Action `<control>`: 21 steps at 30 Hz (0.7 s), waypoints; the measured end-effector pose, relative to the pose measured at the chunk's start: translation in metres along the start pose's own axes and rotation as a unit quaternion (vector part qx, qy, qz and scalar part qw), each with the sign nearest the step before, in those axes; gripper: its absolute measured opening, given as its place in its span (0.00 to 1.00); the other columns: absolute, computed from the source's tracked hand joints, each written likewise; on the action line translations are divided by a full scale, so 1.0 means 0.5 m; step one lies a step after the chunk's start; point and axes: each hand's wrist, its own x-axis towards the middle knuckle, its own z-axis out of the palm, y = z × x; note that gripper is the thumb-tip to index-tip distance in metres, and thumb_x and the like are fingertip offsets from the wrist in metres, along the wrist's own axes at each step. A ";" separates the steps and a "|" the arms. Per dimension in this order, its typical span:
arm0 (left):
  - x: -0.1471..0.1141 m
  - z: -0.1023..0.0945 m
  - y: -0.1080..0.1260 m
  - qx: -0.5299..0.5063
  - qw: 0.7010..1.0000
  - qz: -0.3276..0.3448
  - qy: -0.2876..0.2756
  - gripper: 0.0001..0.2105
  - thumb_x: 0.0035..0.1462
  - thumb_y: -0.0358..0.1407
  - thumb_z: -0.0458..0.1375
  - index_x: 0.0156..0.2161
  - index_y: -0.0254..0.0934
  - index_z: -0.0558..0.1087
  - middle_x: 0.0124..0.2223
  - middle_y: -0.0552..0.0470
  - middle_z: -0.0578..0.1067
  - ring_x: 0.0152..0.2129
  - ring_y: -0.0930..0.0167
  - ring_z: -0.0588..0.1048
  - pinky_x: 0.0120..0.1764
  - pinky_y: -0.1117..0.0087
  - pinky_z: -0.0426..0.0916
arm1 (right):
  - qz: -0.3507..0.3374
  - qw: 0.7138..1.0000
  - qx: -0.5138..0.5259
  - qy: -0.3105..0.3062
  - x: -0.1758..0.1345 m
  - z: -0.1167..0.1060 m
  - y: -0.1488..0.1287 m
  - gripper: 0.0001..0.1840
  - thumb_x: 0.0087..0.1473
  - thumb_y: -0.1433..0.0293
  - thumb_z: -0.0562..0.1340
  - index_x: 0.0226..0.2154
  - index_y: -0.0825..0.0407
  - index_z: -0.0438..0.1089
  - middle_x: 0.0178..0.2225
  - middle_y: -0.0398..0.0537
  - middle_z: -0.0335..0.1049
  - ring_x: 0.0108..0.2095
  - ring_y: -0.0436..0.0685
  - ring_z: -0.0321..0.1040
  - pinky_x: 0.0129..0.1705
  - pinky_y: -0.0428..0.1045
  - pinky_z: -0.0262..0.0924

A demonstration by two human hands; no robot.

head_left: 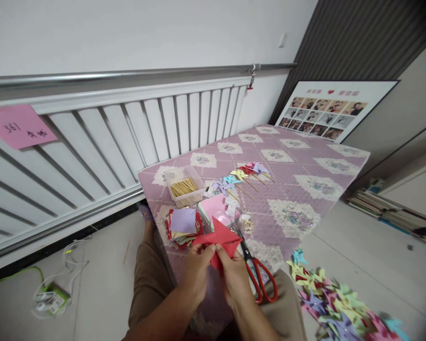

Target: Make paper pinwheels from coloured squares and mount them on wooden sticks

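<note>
Bare forearms (166, 310) rise from the lower edge to the left hand (199, 266) and right hand (236, 275), whose fingertips meet on a red paper pinwheel (223, 232). Each hand pinches it close to the middle, thumbs uppermost and nearly touching, the other fingers curled underneath and partly hidden.

Held above the lap and the near edge of the cloth-covered table (291, 215), the pinwheel is plain, bright red; one sharp point stands up beyond the thumbs, others reach out to left and right, and one hangs down between the hands. Its blades are folded, with dark gaps between them.

Just right of the right fingers lie red-handled scissors (247, 254); left of the left fingers sits a stack of paper squares (183, 221), lavender on top.

Well beyond the left fingers, a pink sheet (20, 127) on the radiator (151, 125) carries a handwritten "361" and characters I cannot make out. Far off past the right fingers, a photo board (335, 111) has blurred pink characters either side of a red heart. Print on the small white cards (230, 204) just past the fingertips is too small to read.
</note>
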 end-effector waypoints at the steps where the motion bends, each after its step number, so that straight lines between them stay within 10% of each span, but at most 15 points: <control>1: 0.000 0.001 0.001 -0.004 1.000 0.004 -0.001 0.14 0.36 0.37 0.69 0.31 0.34 0.76 0.30 0.52 0.78 0.29 0.71 0.73 0.40 0.69 0.66 | 0.000 1.000 0.002 -0.002 -0.001 0.001 0.001 0.15 0.39 0.63 0.72 0.32 0.51 0.77 0.32 0.45 0.81 0.33 0.59 0.76 0.39 0.52 0.69; 14: 0.010 -0.002 0.020 -0.011 1.000 -0.007 0.011 0.10 0.35 0.33 0.68 0.27 0.34 0.76 0.26 0.53 0.77 0.23 0.72 0.72 0.33 0.70 0.67 | 0.005 0.998 -0.004 -0.061 -0.004 -0.011 0.012 0.19 0.45 0.59 0.70 0.39 0.51 0.74 0.40 0.49 0.79 0.41 0.61 0.74 0.45 0.55 0.67; 21: 0.028 -0.005 0.069 -0.041 0.999 -0.002 -0.024 0.11 0.36 0.34 0.68 0.29 0.35 0.76 0.29 0.51 0.79 0.28 0.69 0.76 0.37 0.68 0.69 | -0.160 0.973 -0.163 -0.036 0.014 -0.072 0.019 0.13 0.53 0.62 0.65 0.40 0.47 0.66 0.30 0.40 0.71 0.30 0.52 0.69 0.34 0.46 0.65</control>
